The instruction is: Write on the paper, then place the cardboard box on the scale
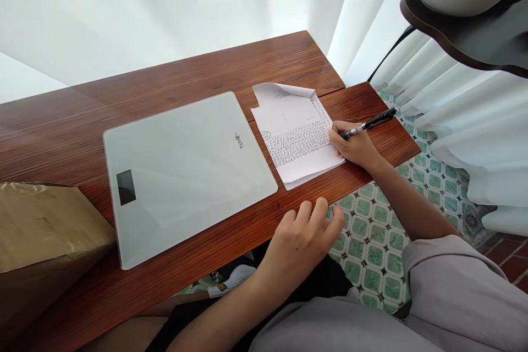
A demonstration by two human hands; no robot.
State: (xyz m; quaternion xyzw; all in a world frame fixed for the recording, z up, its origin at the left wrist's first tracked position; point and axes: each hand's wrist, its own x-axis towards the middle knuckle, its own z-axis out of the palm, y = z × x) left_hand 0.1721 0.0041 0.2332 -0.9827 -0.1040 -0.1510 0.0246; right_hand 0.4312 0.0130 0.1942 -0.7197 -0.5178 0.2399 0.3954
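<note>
Cardboard box (49,225), far left; pale scale (190,176), flat on the wooden table (280,60), dark display nearest the box; text-covered paper (295,115) just beside it, far edge curled; left hand (303,236) near the table's front edge, fingers loosely bent, apparently holding nothing; right hand (355,147) at the paper's right edge, fingers closed around a slanting black pen (377,119).

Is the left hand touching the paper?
Apart: in the head view, a strip of brown tabletop shows between the left hand and the near edge of the paper.
</note>
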